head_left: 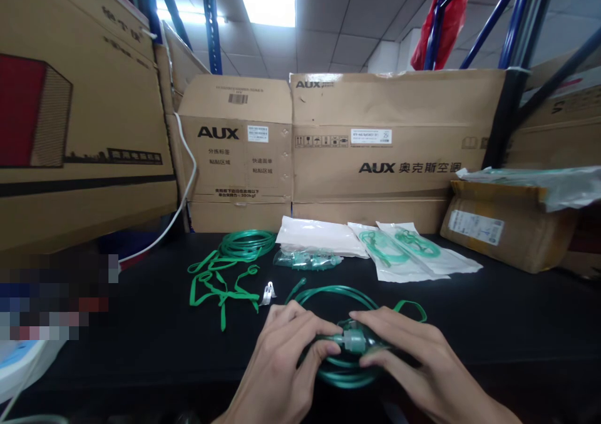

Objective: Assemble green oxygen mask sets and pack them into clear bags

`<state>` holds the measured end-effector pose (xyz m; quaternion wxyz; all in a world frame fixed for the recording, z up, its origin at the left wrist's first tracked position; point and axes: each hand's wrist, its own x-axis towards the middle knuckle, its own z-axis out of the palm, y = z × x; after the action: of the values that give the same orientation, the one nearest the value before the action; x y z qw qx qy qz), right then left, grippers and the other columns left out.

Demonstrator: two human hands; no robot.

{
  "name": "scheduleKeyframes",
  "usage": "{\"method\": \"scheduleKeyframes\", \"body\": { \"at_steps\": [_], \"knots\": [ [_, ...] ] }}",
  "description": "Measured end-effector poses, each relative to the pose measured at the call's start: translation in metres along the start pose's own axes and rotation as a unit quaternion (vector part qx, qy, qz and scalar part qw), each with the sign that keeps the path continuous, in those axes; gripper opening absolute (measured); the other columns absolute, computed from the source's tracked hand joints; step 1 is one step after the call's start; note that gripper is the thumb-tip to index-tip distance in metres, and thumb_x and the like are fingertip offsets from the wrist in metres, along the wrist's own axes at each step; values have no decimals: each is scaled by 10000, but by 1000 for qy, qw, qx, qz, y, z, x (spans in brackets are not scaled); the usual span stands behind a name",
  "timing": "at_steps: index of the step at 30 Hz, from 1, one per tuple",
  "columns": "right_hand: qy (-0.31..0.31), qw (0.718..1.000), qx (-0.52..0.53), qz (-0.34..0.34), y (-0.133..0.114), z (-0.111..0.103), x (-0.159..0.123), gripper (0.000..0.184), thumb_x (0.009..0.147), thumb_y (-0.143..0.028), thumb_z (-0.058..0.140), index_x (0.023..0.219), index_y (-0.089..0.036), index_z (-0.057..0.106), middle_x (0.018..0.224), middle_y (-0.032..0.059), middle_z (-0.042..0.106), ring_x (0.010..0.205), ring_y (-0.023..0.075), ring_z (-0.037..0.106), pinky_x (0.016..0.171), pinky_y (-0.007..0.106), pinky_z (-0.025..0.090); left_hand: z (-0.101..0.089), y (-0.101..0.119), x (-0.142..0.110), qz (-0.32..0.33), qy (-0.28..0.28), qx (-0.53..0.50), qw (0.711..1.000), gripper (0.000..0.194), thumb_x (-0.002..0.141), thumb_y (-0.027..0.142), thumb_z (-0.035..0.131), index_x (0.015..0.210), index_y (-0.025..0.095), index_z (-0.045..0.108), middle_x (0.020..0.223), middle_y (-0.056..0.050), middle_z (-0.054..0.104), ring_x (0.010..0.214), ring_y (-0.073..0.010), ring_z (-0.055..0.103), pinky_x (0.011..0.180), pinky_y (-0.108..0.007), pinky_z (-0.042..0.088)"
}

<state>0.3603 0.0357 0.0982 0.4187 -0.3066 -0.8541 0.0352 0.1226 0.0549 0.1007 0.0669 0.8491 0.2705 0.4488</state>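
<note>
Low in the middle of the head view, my left hand (287,352) pinches the end of a green oxygen tube (337,338) between thumb and fingers. The tube end meets a pale green connector (355,341), and I cannot tell how far it is pushed in. My right hand (417,349) is closed around a clear green oxygen mask (375,341) on the connector's other side; the fingers hide most of it. Loops of the coiled tubing (350,379) lie beneath and behind both hands. A green elastic strap (413,305) sticks out beyond my right hand.
Green straps (224,295), small metal strips (268,292) and another tubing coil (247,243) lie left on the black table. Behind are clear green masks (307,260), white packets (319,233) and bagged tubing (385,248). Cardboard boxes (394,186) stand at the back; a smaller box (502,223) sits right.
</note>
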Motion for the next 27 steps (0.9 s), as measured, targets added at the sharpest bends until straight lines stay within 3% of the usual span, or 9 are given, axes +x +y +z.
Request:
{"method": "scheduleKeyframes", "body": {
  "at_steps": [5, 10, 15, 22, 27],
  "knots": [
    [19, 999, -31, 30, 0, 1, 1, 404, 979, -227, 656, 1362, -322, 570, 1172, -2, 745, 1048, 165, 728, 908, 229, 592, -2, 2, 3, 3, -1, 26, 1000, 153, 1015, 134, 568, 1075, 247, 651, 934, 41, 721, 835, -173, 600, 821, -323, 389],
    [25, 997, -76, 14, 4, -2, -2, 395, 1008, -260, 608, 1395, -311, 551, 1214, 19, 744, 1088, 189, 725, 948, 291, 601, -4, 0, 3, 22, 4, 36, 999, 210, 1017, 160, 596, 1196, 254, 650, 1030, 35, 729, 891, -162, 639, 866, -318, 403],
    [44, 988, -147, -4, 4, -2, -6, 373, 1045, -296, 530, 1413, -240, 555, 1205, 82, 742, 1098, 240, 721, 936, 378, 618, -3, 0, 3, 25, 16, 36, 999, 198, 1019, 166, 594, 1179, 256, 668, 1025, 44, 740, 881, -154, 655, 867, -316, 405],
    [36, 989, -141, -34, -5, -9, 0, 403, 1045, -296, 543, 1439, -221, 510, 1186, 78, 736, 1062, 193, 717, 885, 278, 615, 0, 1, 2, 12, 39, 35, 999, 167, 999, 199, 636, 1145, 267, 679, 968, 60, 746, 824, -156, 650, 835, -321, 417],
    [48, 993, -102, -23, -6, -14, 3, 324, 984, -304, 658, 1302, -255, 622, 1096, 6, 773, 953, 159, 746, 886, 235, 594, -1, 2, 4, 29, 46, 24, 998, 147, 991, 176, 648, 1102, 266, 684, 958, 69, 749, 820, -144, 641, 814, -303, 418]
  ]
}}
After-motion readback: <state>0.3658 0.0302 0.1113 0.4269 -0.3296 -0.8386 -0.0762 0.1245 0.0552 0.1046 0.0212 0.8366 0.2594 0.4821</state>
